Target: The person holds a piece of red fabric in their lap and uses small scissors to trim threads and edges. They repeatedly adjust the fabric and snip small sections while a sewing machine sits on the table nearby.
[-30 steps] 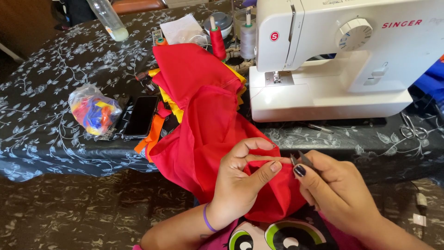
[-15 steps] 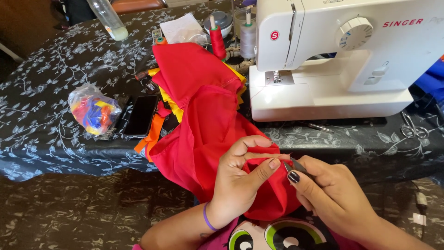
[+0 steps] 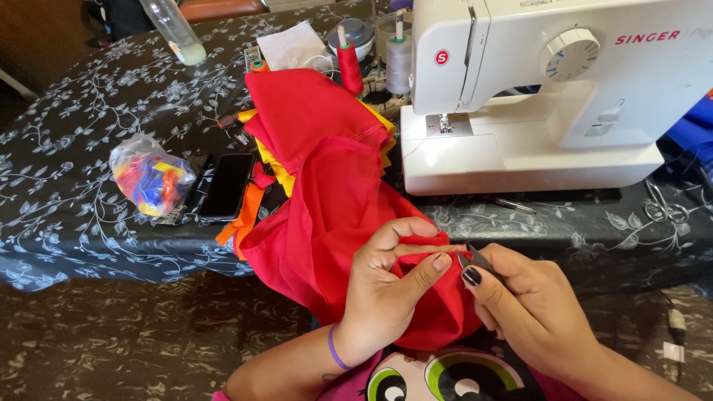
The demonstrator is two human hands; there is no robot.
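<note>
Red fabric (image 3: 327, 200) pinched in left hand (image 3: 386, 289) | right hand (image 3: 531, 308) grips small tool (image 3: 475, 258) beside it

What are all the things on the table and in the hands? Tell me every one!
Red fabric: one, red, draped from table into the hands.
Sewing machine: one, white, right side of table.
Thread spools: two seen clearly, one red and one grey, behind the fabric.
Phone: one, black, left of fabric.
Plastic bag: one, clear with colourful bits, far left.
Scissors: one, silvery, right edge.
Bottle: one, clear, top left.
Tablecloth: one, black with grey flowers.
Left hand: pinches the fabric.
Right hand: holds a small dark tool at the fabric.
</note>
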